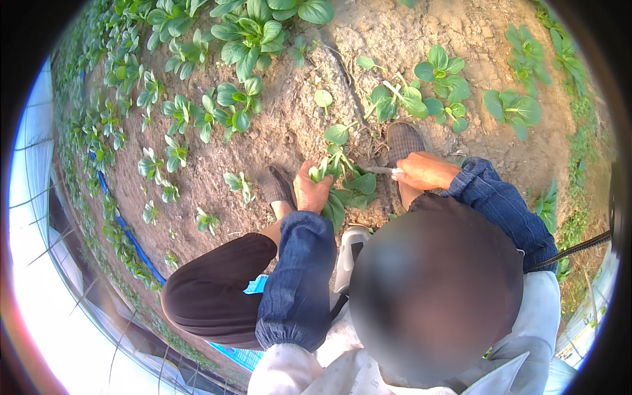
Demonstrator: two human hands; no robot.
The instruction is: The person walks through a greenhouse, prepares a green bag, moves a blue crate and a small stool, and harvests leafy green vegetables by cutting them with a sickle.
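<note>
My left hand (311,189) is closed around the pale stem of a leafy green plant (359,184), which looks like bok choy. Its dark leaves hang between my two feet. In my right hand (424,170) is a small knife (380,170), its pale handle in my fingers and its thin blade pointing left toward the plant. The blade's tip reaches close to the stems; whether it touches them I cannot tell. Just beyond my hands, a loose leaf (337,134) and another pale round leaf (322,99) lie on the soil.
Leafy plants (249,36) grow thickly at the far left, with smaller seedlings (150,164) nearer. More plants (447,74) stand at the far right. My brown shoes (404,141) rest on dry soil. A blue hose (135,243) runs along the left edge, and a blue crate (240,356) shows below my leg.
</note>
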